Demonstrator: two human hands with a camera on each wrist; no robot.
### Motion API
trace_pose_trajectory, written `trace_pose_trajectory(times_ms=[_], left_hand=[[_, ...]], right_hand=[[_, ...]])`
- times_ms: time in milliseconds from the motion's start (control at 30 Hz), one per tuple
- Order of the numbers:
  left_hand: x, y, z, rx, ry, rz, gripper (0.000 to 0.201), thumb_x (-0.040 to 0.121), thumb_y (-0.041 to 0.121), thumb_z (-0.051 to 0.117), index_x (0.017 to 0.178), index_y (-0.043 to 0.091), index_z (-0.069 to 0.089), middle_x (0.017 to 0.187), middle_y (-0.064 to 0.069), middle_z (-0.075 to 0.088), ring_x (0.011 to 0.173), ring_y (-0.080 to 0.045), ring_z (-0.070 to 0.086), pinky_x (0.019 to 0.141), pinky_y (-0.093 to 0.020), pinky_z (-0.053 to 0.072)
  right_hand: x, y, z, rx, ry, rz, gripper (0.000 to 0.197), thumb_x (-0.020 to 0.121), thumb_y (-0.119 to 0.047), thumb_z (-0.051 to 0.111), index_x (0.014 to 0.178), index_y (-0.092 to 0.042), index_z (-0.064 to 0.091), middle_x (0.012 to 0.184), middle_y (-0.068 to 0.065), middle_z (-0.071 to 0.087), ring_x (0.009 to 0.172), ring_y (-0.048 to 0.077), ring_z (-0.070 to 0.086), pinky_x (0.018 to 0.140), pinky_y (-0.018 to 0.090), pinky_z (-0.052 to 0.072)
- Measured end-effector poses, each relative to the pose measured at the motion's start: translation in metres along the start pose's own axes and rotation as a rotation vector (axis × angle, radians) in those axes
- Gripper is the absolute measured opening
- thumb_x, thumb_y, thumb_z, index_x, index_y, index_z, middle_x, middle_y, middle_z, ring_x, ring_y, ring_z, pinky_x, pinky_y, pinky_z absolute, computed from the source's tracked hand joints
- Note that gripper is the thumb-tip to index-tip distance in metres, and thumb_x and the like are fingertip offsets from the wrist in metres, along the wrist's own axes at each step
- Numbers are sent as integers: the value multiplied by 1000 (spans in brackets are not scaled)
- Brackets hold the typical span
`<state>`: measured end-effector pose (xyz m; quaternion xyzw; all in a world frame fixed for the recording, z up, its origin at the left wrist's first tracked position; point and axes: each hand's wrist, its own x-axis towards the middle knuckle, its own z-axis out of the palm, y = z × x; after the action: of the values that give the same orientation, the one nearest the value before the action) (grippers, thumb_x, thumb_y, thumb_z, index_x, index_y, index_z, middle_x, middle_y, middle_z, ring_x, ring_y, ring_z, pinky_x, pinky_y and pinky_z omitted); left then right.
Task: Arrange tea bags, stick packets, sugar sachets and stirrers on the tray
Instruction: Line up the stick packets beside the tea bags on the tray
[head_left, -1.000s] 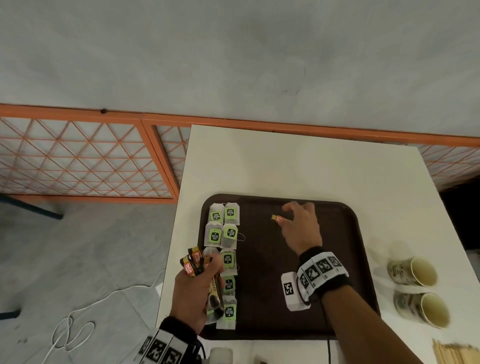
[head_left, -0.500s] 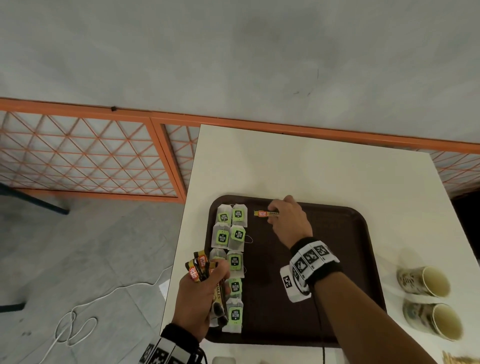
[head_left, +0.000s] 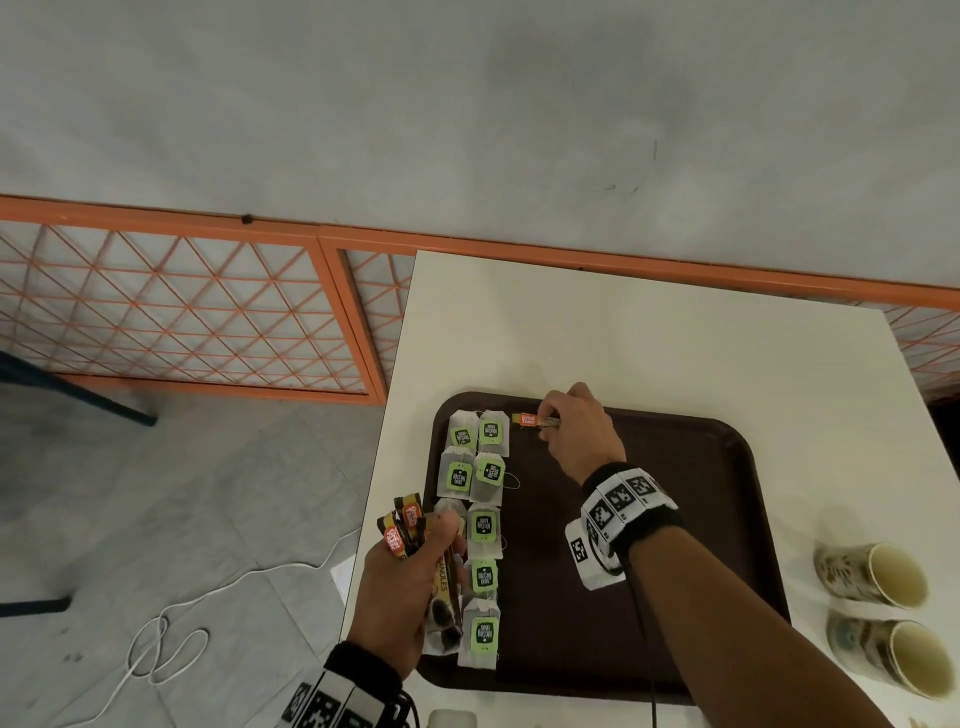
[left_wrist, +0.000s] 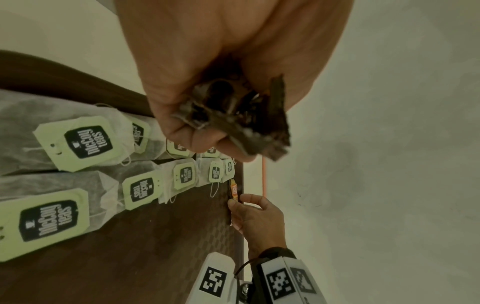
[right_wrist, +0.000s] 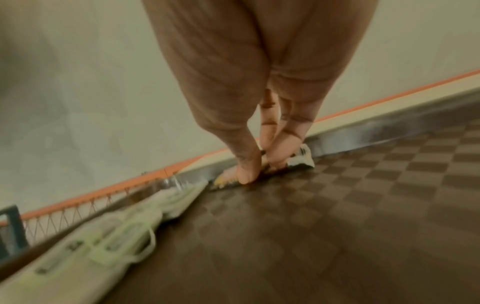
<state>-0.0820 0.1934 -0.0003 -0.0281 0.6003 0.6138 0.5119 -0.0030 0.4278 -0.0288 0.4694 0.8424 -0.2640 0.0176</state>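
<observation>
A dark brown tray (head_left: 675, 519) lies on the cream table (head_left: 623, 338). Two columns of tea bags (head_left: 485, 527) with green tags run down its left side, close up in the left wrist view as tea bags (left_wrist: 88, 142). My right hand (head_left: 576, 431) pinches one orange-ended stick packet (head_left: 530, 419) flat against the tray's far edge, just right of the top tea bags; the right wrist view shows the stick packet (right_wrist: 301, 160) under my fingertips (right_wrist: 246, 174). My left hand (head_left: 400, 587) grips a bundle of stick packets (head_left: 405, 525) over the tray's left rim, its dark lower ends at bundle (left_wrist: 233, 119).
Two paper cups (head_left: 872, 571) lie on their sides on the table right of the tray. An orange lattice railing (head_left: 182, 312) runs behind the table. A white cable (head_left: 156, 649) lies on the grey floor at the left. The tray's middle and right are bare.
My right hand has carried the single stick packet left and farther back, from mid-tray down to the far edge beside the top tea bags. The left hand keeps holding its bundle.
</observation>
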Motion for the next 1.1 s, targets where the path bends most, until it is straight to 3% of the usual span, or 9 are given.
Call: trace_pose_trajectory(times_ms=[100, 167, 233, 333, 500, 633, 833, 967, 1100], left_hand=[[-2, 4, 5, -119, -30, -21, 35, 82, 38, 63, 96, 7, 68, 76, -11, 67, 59, -20, 61, 52, -29, 53], [-3, 5, 9, -186, -26, -31, 32, 82, 39, 62, 91, 9, 69, 72, -8, 67, 57, -18, 61, 54, -29, 55], [-2, 5, 15, -219, 10, -22, 30, 81, 40, 63, 87, 11, 69, 72, -8, 66, 59, -18, 61, 59, -32, 53], [-4, 4, 25, -251, 62, -49, 31, 81, 41, 65, 90, 12, 69, 81, -11, 65, 74, -25, 63, 74, -42, 55], [-14, 0, 40, -208, 51, -31, 35, 84, 36, 63, 104, 7, 66, 92, -15, 71, 86, -31, 67, 85, -48, 55], [-23, -10, 45, -25, 117, 126, 25, 89, 31, 62, 97, 7, 67, 93, -24, 71, 87, -39, 68, 89, -57, 54], [-24, -15, 55, 89, 153, 207, 27, 89, 34, 64, 93, 7, 66, 64, 3, 60, 61, -15, 56, 60, -30, 46], [-16, -10, 44, 183, 206, 241, 18, 93, 24, 63, 92, 7, 68, 63, 1, 62, 52, -8, 57, 51, -20, 48], [-18, -16, 28, 207, 186, 194, 23, 89, 32, 66, 87, 9, 68, 69, -16, 58, 64, -29, 53, 65, -40, 51]], right_hand=[[-20, -10, -14, 58, 54, -47, 13, 88, -17, 70, 99, -20, 63, 101, -1, 51, 87, 22, 58, 78, 37, 51], [-50, -24, -27, 105, 26, -139, 9, 90, -31, 67, 87, -25, 62, 88, -8, 58, 76, 8, 57, 73, 26, 49], [-94, -43, -38, 159, -134, -211, 27, 87, -53, 62, 79, -28, 61, 73, -12, 60, 62, 0, 55, 61, 15, 43], [-153, -64, -38, 219, -375, -198, 43, 73, -69, 66, 86, -29, 60, 73, -14, 61, 59, -2, 55, 56, 14, 44], [-178, -51, -32, 313, -257, -98, 14, 89, -45, 64, 97, -36, 57, 83, -15, 63, 76, 3, 62, 72, 18, 54], [-182, -39, -49, 527, -250, -37, 18, 87, -39, 69, 103, -37, 63, 76, -10, 69, 71, 2, 66, 64, 15, 51], [-170, -16, -43, 836, -113, 155, 10, 94, -13, 62, 95, -16, 72, 76, 8, 71, 59, 11, 64, 56, 21, 53], [-120, 26, -30, 918, -93, 390, 8, 92, -10, 65, 94, -5, 71, 74, 8, 70, 59, 11, 61, 55, 20, 50], [-77, 49, -18, 837, -125, 447, 18, 87, -17, 73, 99, -5, 68, 85, 10, 73, 63, 14, 68, 61, 23, 57]])
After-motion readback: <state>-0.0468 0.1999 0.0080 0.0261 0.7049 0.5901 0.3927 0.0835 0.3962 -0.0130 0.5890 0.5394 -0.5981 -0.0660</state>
